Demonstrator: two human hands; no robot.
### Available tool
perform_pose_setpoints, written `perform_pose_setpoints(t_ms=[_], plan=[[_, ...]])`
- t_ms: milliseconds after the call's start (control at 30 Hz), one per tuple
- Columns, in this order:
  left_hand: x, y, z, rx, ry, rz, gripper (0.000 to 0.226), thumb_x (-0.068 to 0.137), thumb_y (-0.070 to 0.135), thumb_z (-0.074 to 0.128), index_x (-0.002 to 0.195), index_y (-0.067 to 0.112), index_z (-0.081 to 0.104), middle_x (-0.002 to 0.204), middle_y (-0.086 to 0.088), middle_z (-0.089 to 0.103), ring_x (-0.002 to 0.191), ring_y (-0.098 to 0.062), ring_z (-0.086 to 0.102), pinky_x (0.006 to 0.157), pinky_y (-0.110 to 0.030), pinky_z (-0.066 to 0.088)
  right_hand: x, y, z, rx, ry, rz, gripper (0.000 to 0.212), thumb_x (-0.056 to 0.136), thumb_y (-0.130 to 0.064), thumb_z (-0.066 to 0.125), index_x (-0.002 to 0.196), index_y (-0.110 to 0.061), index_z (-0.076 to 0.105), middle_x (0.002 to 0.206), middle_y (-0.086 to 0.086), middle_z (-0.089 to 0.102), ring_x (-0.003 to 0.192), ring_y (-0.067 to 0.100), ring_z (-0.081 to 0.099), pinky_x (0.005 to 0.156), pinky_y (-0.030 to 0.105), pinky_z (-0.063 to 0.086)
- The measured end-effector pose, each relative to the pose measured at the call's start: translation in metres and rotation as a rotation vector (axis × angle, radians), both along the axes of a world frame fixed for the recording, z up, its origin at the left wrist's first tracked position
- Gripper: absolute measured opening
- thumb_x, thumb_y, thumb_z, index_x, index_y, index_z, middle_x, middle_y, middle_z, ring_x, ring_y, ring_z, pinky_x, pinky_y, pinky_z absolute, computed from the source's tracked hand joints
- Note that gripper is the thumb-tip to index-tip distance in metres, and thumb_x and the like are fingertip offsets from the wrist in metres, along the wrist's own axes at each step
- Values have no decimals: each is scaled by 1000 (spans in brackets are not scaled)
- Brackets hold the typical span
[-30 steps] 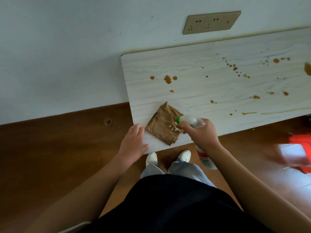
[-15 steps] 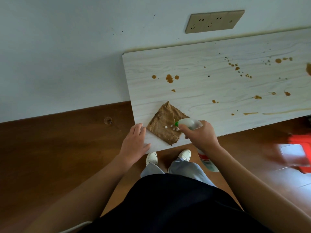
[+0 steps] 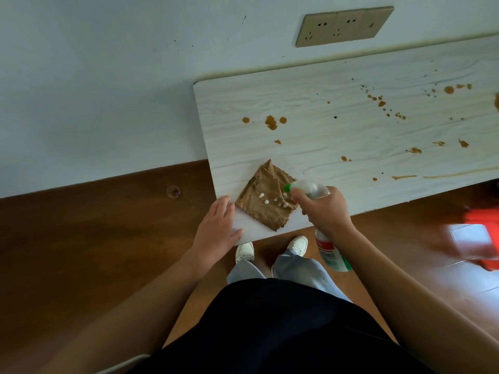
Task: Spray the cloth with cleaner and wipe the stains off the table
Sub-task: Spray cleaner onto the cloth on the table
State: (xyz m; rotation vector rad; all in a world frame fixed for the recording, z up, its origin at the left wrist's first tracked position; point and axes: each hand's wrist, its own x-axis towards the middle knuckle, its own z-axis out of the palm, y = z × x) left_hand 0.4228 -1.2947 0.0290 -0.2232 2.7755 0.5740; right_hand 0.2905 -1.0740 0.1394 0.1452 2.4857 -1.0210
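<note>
A folded brown cloth (image 3: pixel 263 201) lies near the front left corner of the white wood-grain table (image 3: pixel 324 136). White blobs of foam dot the cloth's middle. My right hand (image 3: pixel 324 209) grips a spray bottle (image 3: pixel 310 188) with a green nozzle aimed at the cloth from its right side; the bottle's body hangs below the table edge. My left hand (image 3: pixel 218 228) rests flat on the table corner just left of the cloth, fingers apart, holding nothing. Brown stains (image 3: pixel 270 122) are scattered over the table, several more toward the right.
The table's back edge meets a pale wall with a socket strip (image 3: pixel 343 25). Brown wooden floor lies to the left and below. My white shoes (image 3: pixel 270 249) stand under the front edge. A blurred red object (image 3: pixel 483 238) sits on the floor at right.
More white foam has appeared on the cloth, spreading leftward. The spray bottle and my right hand stay almost in place. My left hand has not moved.
</note>
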Motion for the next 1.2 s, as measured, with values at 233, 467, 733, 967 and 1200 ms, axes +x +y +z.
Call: perform_pose_setpoints(t_ms=[233, 467, 733, 967, 1200], plan=[[-3, 0, 1, -6, 2, -12, 76, 97, 49, 61, 154, 6, 37, 165, -12, 30, 156, -27, 22, 121, -33, 30, -15, 2, -2, 50, 29, 9, 56, 64, -75, 64, 70, -20, 66, 62, 6, 70, 52, 15, 65, 56, 42, 60], [-5, 0, 2, -13, 3, -9, 77, 95, 50, 64, 153, 5, 39, 163, -13, 32, 155, -27, 26, 119, -33, 35, -21, 6, -1, -36, -4, 25, 55, 69, -71, 66, 74, -16, 68, 53, -1, 65, 44, 7, 62, 49, 26, 54], [-5, 1, 7, -17, 50, 5, 72, 89, 46, 73, 143, 4, 50, 154, -16, 45, 148, -32, 40, 114, -37, 44, -28, -2, 10, -155, 67, 94, 42, 77, -71, 59, 92, -32, 65, 77, -1, 71, 65, 12, 68, 60, 27, 56], [-16, 16, 11, 0, 24, 118, 81, 85, 44, 78, 149, 9, 43, 158, -16, 40, 150, -32, 36, 120, -36, 36, -79, -33, 40, -260, 179, 239, 29, 93, -49, 57, 111, -26, 54, 98, 3, 70, 82, 21, 69, 66, 40, 58], [-25, 28, 9, 36, -73, 229, 80, 91, 48, 70, 154, 15, 34, 168, -11, 20, 157, -29, 21, 121, -37, 35, -167, -78, 42, -209, 333, 535, 42, 94, -36, 68, 130, -17, 60, 112, -1, 64, 93, 16, 61, 78, 26, 49]])
